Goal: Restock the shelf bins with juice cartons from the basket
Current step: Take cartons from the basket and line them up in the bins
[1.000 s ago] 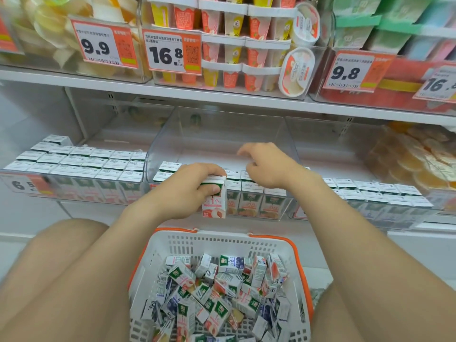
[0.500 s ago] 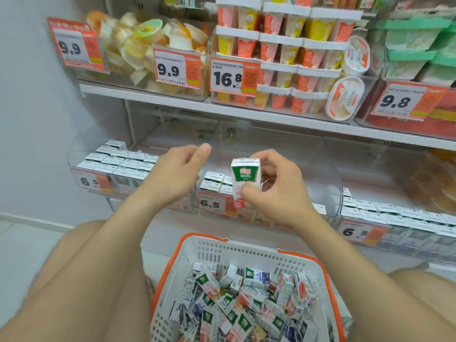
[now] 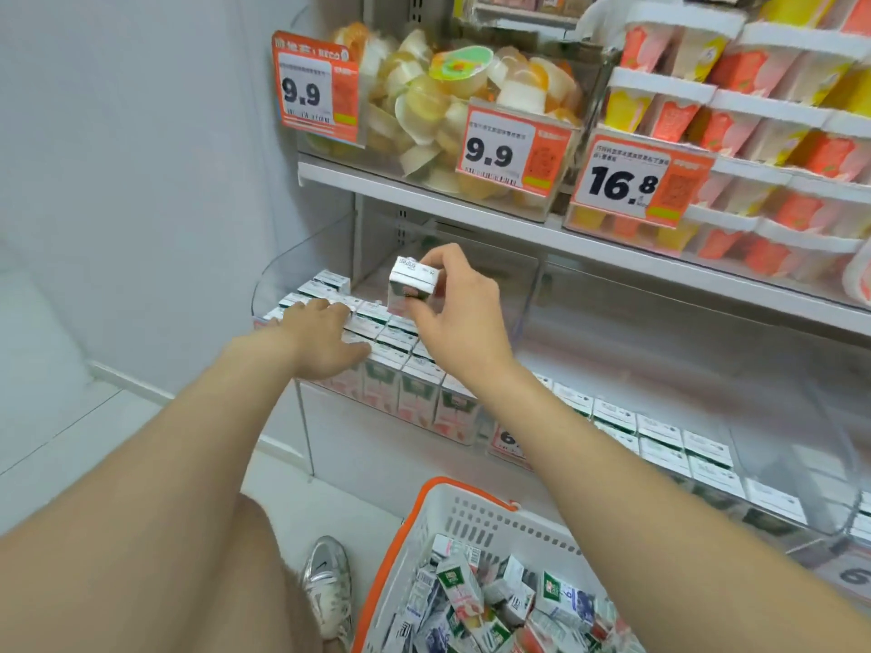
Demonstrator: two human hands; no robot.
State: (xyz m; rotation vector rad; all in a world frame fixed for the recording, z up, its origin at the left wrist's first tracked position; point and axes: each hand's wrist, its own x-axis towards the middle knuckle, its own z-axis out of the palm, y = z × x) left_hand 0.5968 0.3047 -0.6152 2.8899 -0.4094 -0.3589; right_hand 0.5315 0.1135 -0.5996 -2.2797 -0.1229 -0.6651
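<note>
My right hand (image 3: 455,318) pinches a small white juice carton (image 3: 409,284) upright, just above the rows of cartons (image 3: 400,365) packed in the leftmost clear shelf bin (image 3: 301,256). My left hand (image 3: 320,334) lies flat on the tops of the front-left cartons in that bin, fingers spread. A white basket with an orange rim (image 3: 424,525) stands on the floor below, holding several loose juice cartons (image 3: 499,600). A second bin to the right holds more rows of cartons (image 3: 669,445).
The shelf above carries clear bins of jelly cups (image 3: 452,101) and stacked orange and yellow cup packs (image 3: 754,115), with price tags 9.9 and 16.8. A white wall closes the left side. My shoe (image 3: 327,586) is beside the basket.
The view has swung left to the leftmost bin. My right hand has carried the carton up and over that bin. My left hand has come down flat onto the cartons there.
</note>
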